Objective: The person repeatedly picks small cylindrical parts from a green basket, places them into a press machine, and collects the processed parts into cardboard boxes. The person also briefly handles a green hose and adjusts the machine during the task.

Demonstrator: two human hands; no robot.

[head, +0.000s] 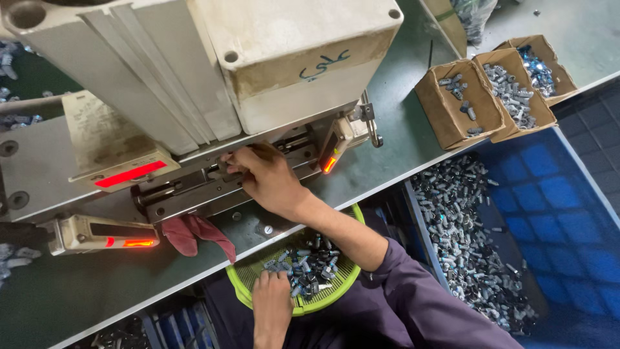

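Observation:
My right hand (266, 178) reaches up to the metal fixture (194, 190) under the big beige press machine (213, 71). Its fingertips are curled against the slot, and whatever they pinch is hidden. My left hand (271, 300) lies palm down in a round green mesh basket (242, 291) on my lap, with its fingers spread over several small dark and silver metal parts (307, 262). A purple sleeve (400, 291) covers my right arm to the elbow.
Red-lit sensor bars (129, 174) (329, 155) (106, 234) flank the fixture. A red rag (194, 234) lies on the green table edge. Three cardboard boxes (491, 90) of parts stand at the right. A blue crate (555, 213) below holds several more parts.

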